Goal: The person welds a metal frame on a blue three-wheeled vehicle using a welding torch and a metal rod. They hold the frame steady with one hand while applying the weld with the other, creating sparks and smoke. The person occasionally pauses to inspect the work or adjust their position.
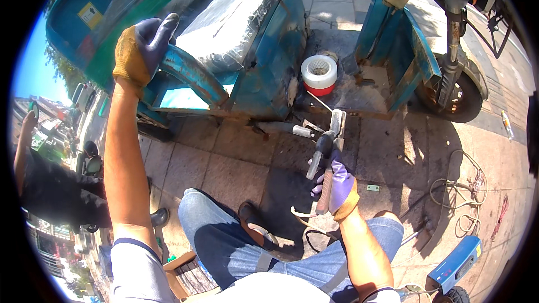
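Note:
My left hand (143, 50), in a purple and yellow work glove, is closed round the upper end of a rusty teal tube rail (193, 76) on a three-wheeled vehicle (264, 50). My right hand (341, 185), in a matching glove, grips a welding electrode holder (324, 191) by its brown handle. Its jaws point up towards the vehicle. A thin welding rod (320, 101) slants from the jaws towards the footboard's edge; I cannot tell whether its tip touches. Close behind the jaws, a grey peg (303, 130) sticks out below the frame.
A white ring on a red base (319, 73) sits on the footboard. At the lower right stands a blue box-shaped machine (455, 264), with a coiled cable (463, 191) on the paving beyond. A person in dark clothes (56, 182) is at the left. An open box (191, 275) lies beside my leg.

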Demonstrator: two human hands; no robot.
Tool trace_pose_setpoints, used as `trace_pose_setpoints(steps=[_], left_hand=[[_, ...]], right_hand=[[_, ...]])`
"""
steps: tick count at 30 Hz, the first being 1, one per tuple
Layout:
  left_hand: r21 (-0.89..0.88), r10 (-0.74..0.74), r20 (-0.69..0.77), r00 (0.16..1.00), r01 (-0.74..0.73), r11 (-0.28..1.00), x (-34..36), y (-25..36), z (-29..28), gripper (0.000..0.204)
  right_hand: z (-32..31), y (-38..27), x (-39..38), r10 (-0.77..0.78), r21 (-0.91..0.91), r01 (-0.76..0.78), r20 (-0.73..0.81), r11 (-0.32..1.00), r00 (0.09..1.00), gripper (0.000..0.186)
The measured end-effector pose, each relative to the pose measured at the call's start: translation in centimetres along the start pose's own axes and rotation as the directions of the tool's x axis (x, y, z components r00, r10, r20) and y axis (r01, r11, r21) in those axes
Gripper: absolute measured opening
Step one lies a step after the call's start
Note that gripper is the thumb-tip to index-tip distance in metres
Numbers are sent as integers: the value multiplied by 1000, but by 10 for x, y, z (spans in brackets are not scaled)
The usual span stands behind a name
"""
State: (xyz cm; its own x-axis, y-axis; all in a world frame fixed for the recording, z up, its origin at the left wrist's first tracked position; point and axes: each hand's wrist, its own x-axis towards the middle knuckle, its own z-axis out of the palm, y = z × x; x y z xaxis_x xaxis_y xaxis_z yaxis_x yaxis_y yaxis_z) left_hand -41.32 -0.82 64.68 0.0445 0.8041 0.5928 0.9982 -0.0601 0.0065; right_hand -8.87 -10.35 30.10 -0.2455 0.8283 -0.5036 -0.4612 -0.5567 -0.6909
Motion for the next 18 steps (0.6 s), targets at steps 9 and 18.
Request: trace_pose_setpoints(steps=[9,18], left_hand=[[-38,33,-20,999,-34,999,-3,2,0,49],[-68,18,-21,1000,-20,997,-2,1,3,49]], right_hand=[[16,-7,2,70,-9,-70,23,997,997,54],[30,1,33,95,-19,-95,2,995,995,59]])
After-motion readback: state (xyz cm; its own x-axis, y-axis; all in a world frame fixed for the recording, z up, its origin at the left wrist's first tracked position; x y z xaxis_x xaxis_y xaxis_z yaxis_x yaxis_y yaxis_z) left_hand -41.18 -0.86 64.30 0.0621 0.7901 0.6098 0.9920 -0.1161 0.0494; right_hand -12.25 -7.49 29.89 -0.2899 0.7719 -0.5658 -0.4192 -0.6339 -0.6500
